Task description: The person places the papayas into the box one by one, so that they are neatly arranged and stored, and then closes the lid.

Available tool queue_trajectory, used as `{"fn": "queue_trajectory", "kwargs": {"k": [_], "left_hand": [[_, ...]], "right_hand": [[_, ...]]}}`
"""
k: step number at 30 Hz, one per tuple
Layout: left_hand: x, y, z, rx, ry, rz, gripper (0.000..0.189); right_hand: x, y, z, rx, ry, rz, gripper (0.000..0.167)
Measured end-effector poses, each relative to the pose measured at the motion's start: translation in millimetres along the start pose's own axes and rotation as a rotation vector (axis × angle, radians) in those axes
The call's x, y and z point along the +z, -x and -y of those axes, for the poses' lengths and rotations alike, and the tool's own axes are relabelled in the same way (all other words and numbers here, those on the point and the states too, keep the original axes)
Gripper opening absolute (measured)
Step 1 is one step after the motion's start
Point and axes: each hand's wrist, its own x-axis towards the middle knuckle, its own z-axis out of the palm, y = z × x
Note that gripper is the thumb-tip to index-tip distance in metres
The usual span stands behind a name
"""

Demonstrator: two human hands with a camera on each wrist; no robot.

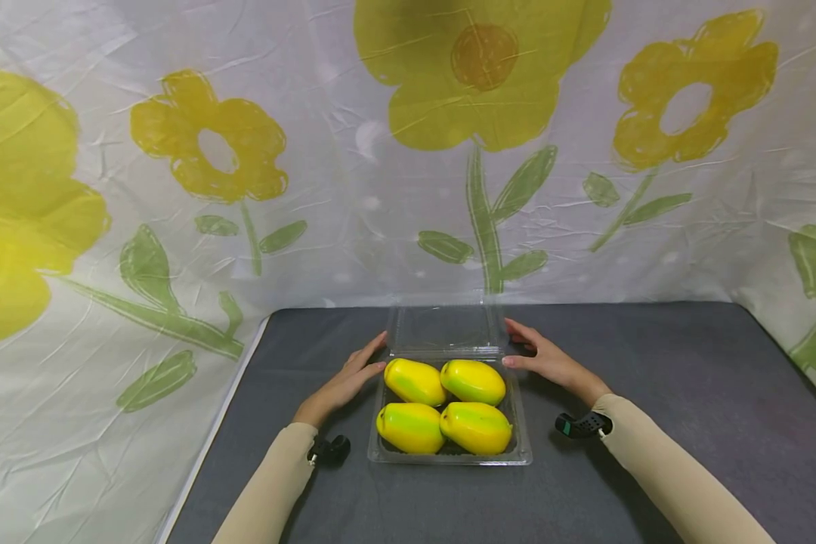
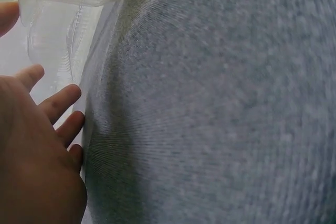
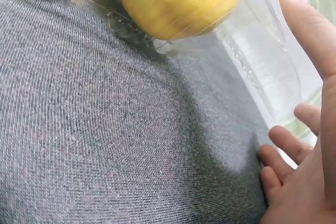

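A clear plastic clamshell box [image 1: 449, 459] sits on the dark cloth, its transparent lid [image 1: 449, 329] swung back toward the far side. Several yellow-green mangoes [image 1: 411, 429] fill the base in two rows. At the box's left side, my left hand [image 1: 340, 387] has its fingers stretched out, thumb near the hinge corner and fingertips by the lid's edge. My right hand [image 1: 554, 364] mirrors it on the right, fingers extended and spread beside the lid. One mango [image 3: 181, 3] shows through the box wall in the right wrist view, with the right thumb apart from its fingers.
A dark grey cloth [image 1: 653, 363] covers the table, and its far edge lies just behind the lid. Behind it hangs a white curtain [image 1: 353, 227] printed with yellow flowers. A black wrist strap [image 1: 581, 425] is on the right wrist.
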Motion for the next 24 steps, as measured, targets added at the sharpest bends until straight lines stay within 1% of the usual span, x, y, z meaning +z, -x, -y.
{"fn": "queue_trajectory", "kwargs": {"k": [4,12,18,24], "left_hand": [[-1.7,0.1,-3.1,-0.028,0.009,0.008,0.064],[-4.5,-1.0,-7.2,-0.050,0.019,0.003,0.063],[-7.5,-2.1,-9.7,-0.033,0.024,0.004,0.064],[-11.2,-1.5,-12.9,-0.021,0.025,0.013,0.060]], "right_hand": [[0.0,0.6,2.2,-0.008,-0.001,-0.006,0.083],[0.1,2.2,9.5,-0.030,-0.025,-0.022,0.079],[0.2,4.2,16.4,-0.029,-0.036,-0.052,0.072],[-0.1,7.5,24.6,-0.050,-0.046,-0.089,0.067]]}}
